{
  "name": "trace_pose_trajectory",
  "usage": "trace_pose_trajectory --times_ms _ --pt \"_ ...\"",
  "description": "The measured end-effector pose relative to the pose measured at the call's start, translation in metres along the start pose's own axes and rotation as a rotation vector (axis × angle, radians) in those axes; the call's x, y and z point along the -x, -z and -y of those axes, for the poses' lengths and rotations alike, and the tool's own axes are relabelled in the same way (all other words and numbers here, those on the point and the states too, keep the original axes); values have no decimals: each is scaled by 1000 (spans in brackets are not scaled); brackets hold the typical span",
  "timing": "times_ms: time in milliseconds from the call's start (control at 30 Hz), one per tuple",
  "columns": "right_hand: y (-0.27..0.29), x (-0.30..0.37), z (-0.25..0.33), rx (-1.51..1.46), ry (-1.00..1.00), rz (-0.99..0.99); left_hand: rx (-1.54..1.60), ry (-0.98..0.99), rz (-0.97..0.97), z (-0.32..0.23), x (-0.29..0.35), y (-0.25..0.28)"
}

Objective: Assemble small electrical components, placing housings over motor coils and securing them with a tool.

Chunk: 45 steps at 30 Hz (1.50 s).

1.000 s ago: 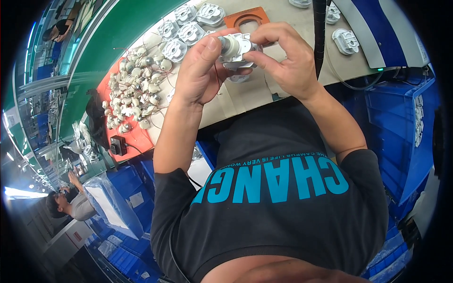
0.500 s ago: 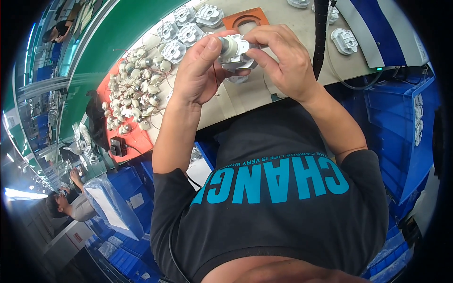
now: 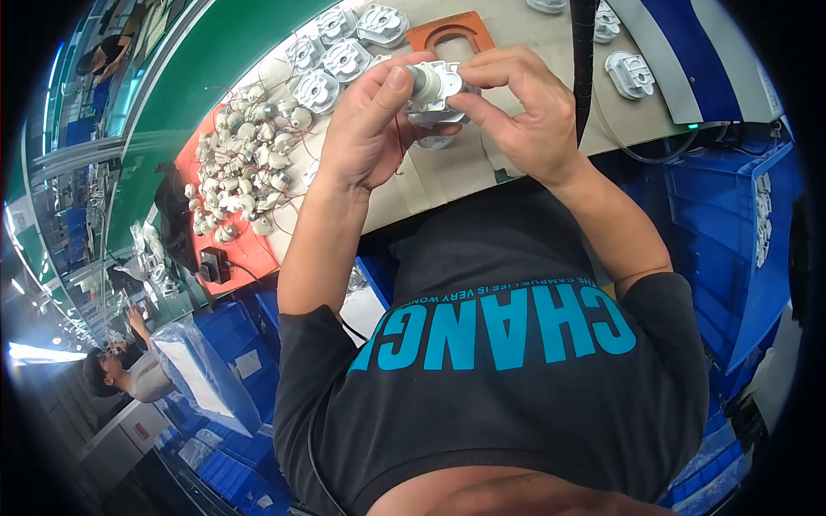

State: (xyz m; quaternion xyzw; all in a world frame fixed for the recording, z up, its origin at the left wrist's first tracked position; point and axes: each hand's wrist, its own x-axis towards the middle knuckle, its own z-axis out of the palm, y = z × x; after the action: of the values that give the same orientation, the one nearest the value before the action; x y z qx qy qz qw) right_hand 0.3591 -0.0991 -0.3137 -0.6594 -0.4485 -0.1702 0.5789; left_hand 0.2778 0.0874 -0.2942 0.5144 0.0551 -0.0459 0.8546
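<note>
Above the near part of the bench, a white plastic housing (image 3: 446,83) is held up between both hands. A small motor (image 3: 420,84) with a cream-coloured body and a grey end sits against it. My left hand (image 3: 366,120) is closed round the housing's left side, its thumb pressed along the motor. A thin dark wire hangs beside the left palm. From the other side, my right hand (image 3: 533,116) pinches the housing's right edge between thumb and fingers. Its fingertips partly hide what they touch there.
A heap of small wired motors (image 3: 245,163) lies left on an orange-red mat (image 3: 249,254). Several white housings (image 3: 347,62) rest beyond my left hand, near an orange fixture (image 3: 447,36). A black flexible tube (image 3: 583,69) rises right. Blue bins (image 3: 714,215) stand at right.
Both hands and the housing have shifted very slightly, with the right fingers moving a little at its edge. The grip of both hands stays the same.
</note>
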Motion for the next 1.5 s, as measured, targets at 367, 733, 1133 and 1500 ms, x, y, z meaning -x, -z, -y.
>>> trace_pose_trajectory --times_ms 367,733,1133,1500 --pt "0 0 3 -114 -113 -8 0 -9 -30 0 1 -3" --pt "3 -2 3 -95 -187 32 -45 -23 -21 -1 -6 -1" --pt "18 8 31 15 223 -106 -259 -131 -23 -28 -38 0" --pt "99 -10 17 -22 86 -274 -1280 -17 261 -23 -125 18"
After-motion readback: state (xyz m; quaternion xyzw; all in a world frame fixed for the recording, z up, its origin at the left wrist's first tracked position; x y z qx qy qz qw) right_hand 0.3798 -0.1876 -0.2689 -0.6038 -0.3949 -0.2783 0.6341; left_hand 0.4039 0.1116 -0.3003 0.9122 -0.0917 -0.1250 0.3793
